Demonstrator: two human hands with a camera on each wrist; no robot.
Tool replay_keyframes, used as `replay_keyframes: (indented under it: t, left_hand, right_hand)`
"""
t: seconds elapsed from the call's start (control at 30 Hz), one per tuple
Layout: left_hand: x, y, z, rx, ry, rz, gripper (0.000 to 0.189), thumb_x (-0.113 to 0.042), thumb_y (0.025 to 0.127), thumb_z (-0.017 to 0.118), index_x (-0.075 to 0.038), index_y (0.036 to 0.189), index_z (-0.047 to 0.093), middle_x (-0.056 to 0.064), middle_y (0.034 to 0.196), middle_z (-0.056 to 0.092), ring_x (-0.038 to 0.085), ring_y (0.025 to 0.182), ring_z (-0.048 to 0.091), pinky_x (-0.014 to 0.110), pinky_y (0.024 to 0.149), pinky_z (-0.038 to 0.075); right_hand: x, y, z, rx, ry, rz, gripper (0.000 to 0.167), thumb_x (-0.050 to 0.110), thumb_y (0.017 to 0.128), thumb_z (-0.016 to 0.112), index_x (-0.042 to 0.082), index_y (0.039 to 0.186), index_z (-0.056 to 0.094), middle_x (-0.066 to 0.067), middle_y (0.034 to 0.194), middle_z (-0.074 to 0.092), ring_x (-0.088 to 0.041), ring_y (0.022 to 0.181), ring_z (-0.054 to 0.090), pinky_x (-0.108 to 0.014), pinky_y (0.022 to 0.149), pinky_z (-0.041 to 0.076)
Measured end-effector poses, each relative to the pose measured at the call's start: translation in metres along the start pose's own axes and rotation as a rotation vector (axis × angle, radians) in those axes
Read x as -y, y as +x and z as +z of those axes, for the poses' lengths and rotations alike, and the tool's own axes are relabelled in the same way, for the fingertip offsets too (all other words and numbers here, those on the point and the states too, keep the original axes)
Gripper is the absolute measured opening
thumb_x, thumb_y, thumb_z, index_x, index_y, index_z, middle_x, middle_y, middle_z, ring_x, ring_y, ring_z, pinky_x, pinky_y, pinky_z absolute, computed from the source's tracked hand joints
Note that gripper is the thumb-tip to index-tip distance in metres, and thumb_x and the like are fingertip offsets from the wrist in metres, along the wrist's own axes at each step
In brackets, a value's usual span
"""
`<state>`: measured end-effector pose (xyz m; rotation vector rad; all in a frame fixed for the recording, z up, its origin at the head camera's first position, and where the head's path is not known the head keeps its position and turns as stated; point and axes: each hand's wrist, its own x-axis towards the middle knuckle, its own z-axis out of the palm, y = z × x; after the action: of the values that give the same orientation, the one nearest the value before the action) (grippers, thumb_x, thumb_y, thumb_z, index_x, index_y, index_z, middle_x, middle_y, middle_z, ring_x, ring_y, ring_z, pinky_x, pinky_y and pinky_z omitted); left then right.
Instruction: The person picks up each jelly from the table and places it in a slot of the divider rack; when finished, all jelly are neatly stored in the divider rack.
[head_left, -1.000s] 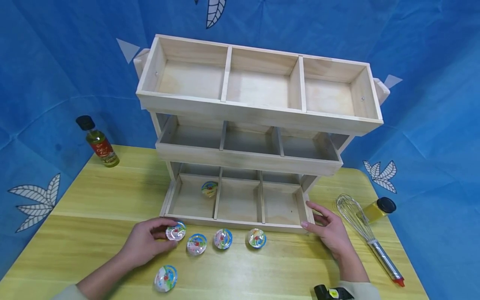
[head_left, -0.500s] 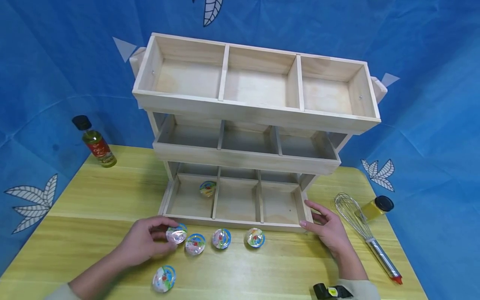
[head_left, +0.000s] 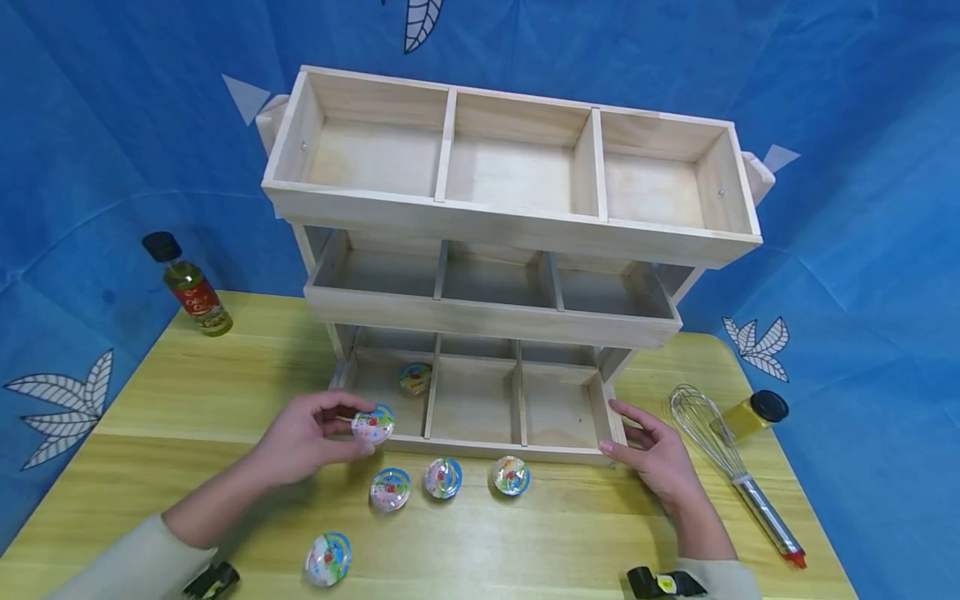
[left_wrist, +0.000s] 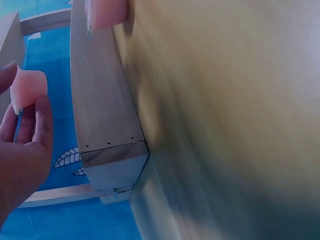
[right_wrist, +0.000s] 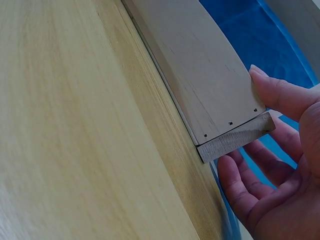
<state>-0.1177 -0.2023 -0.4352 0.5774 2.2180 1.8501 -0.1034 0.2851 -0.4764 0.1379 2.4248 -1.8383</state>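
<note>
My left hand [head_left: 303, 442] pinches a jelly cup [head_left: 373, 425] by its sides, with the printed lid facing up. The cup overlaps the front board of the bottom tray, at the left compartment. Its pink body [left_wrist: 31, 87] shows between thumb and fingers in the left wrist view. Another jelly cup [head_left: 416, 377] lies inside that compartment. At the right front corner of the wooden rack [head_left: 487, 450], my right hand [head_left: 660, 462] holds on, thumb at the front board and fingers along the side. In front of the rack lie several jelly cups, one [head_left: 390, 489] nearest the left hand.
Two more divided tiers [head_left: 510, 218] rise above the bottom tray. An oil bottle [head_left: 197, 292] stands at the back left. On the right lie a whisk [head_left: 738, 471] and a black-capped yellow jar [head_left: 753, 415]. Blue cloth [head_left: 120, 167] hangs behind the table.
My left hand has lifted the jelly cup off the table and carried it up and slightly right to the tray's front board. The right hand stays at the corner.
</note>
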Motion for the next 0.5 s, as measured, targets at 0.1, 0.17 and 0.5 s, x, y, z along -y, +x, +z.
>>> replay_keyframes:
  t: [0.1, 0.17, 0.5]
  left_hand:
    - [0.001, 0.011, -0.002, 0.001, 0.012, -0.036, 0.044, 0.002, 0.077, 0.083, 0.004, 0.117, 0.065, 0.022, 0.111, 0.065, 0.030, 0.096, 0.069, 0.036, 0.080, 0.058]
    - [0.002, 0.017, -0.002, 0.007, 0.017, -0.062, 0.044, 0.001, 0.078, 0.083, 0.004, 0.118, 0.065, 0.021, 0.111, 0.065, 0.031, 0.097, 0.069, 0.036, 0.079, 0.059]
    - [0.011, 0.044, 0.001, 0.033, 0.101, -0.139, 0.044, -0.002, 0.075, 0.086, 0.004, 0.115, 0.067, 0.016, 0.104, 0.067, 0.028, 0.089, 0.068, 0.034, 0.071, 0.060]
  right_hand:
    - [0.000, 0.000, 0.000, 0.004, 0.006, 0.006, 0.070, 0.006, 0.084, 0.081, 0.003, 0.145, 0.050, -0.026, 0.144, 0.046, -0.041, 0.125, 0.051, -0.028, 0.082, 0.056]
    - [0.000, 0.000, 0.000, 0.004, 0.007, 0.007, 0.070, 0.006, 0.083, 0.082, 0.003, 0.145, 0.050, -0.025, 0.144, 0.046, -0.041, 0.126, 0.051, -0.028, 0.082, 0.056]
    - [0.001, -0.001, 0.000, 0.001, 0.009, 0.010, 0.070, 0.007, 0.084, 0.082, 0.004, 0.146, 0.050, -0.024, 0.146, 0.045, -0.040, 0.126, 0.050, -0.027, 0.083, 0.055]
